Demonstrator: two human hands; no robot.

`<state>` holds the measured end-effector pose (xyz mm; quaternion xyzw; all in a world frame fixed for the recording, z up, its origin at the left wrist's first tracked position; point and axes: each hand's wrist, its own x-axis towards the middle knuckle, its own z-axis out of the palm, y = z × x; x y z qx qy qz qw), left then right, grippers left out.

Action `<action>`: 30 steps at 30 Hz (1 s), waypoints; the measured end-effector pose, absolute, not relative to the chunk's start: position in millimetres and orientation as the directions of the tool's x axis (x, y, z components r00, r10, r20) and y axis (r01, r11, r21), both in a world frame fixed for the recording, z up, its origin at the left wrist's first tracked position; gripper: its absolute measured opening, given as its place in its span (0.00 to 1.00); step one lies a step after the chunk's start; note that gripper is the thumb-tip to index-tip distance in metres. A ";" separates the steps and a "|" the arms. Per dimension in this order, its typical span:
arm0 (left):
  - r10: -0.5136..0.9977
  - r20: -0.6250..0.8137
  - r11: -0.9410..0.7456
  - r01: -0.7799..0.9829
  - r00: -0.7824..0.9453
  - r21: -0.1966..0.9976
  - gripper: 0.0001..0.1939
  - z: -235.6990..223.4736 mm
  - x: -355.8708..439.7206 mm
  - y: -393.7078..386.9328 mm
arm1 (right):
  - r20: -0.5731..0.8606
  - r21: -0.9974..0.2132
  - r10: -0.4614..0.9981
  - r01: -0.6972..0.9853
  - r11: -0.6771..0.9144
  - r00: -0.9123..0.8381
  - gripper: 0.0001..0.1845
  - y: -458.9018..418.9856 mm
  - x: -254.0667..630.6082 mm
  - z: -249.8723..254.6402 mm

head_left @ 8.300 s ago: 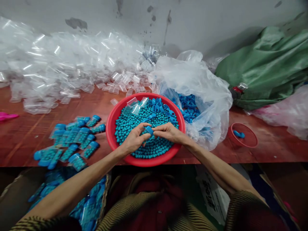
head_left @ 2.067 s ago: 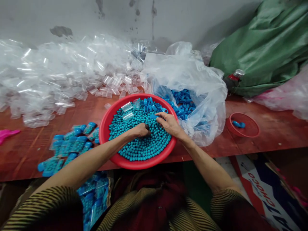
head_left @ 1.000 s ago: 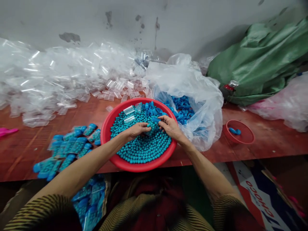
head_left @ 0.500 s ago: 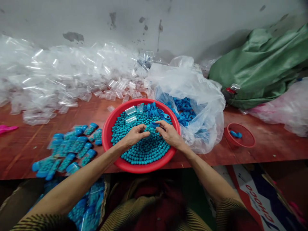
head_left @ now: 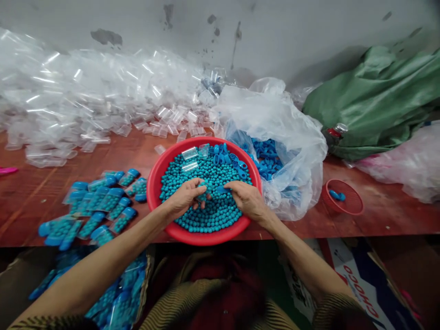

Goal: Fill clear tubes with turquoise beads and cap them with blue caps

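A red basin [head_left: 151, 183] full of turquoise beads [head_left: 206, 220] stands in front of me. Over the beads, my left hand [head_left: 187, 198] is closed around a small clear container [head_left: 205, 185] with turquoise beads in it, partly hidden by the fingers. To its right, my right hand [head_left: 248, 199] pinches a blue cap [head_left: 222, 189], apart from the container. More blue caps [head_left: 225, 156] and a couple of clear empty containers [head_left: 190, 153] lie on the beads at the basin's far side.
Filled, blue-capped containers [head_left: 112, 199] lie left of the basin, with more in a box [head_left: 147, 275] below the table edge. Clear containers [head_left: 85, 101] are heaped along the wall. A plastic bag [head_left: 302, 160] of blue caps, a small red basket [head_left: 359, 199] and a green sack [head_left: 371, 110] are at right.
My hands have drawn apart: the blue cap is now farther from the container in my left hand. The view has shifted slightly.
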<state>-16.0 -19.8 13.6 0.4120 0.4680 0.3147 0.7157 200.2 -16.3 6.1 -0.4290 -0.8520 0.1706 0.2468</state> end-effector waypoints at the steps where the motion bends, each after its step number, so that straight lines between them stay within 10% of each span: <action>1: 0.840 -0.402 0.451 -0.058 0.364 0.891 0.22 13.6 -16.1 -20.5 | 0.282 -0.513 0.837 0.663 0.545 -0.469 0.17 -15.8 199.2 6.9; 10: 0.867 -0.356 0.394 -0.044 0.350 0.918 0.19 10.6 -14.9 -23.8 | 0.330 -0.415 0.758 0.635 0.652 -0.563 0.20 -19.4 170.5 3.6; 23: 0.879 -0.295 0.322 -0.011 0.375 0.947 0.20 11.9 -14.9 -26.0 | 0.236 -0.785 0.924 0.501 0.364 -0.301 0.10 -19.6 160.1 15.4; 30: 0.891 -0.329 0.327 0.059 0.311 0.943 0.21 11.4 -17.5 -24.5 | 0.293 -0.620 0.829 0.565 0.544 -0.477 0.10 -20.6 183.8 3.7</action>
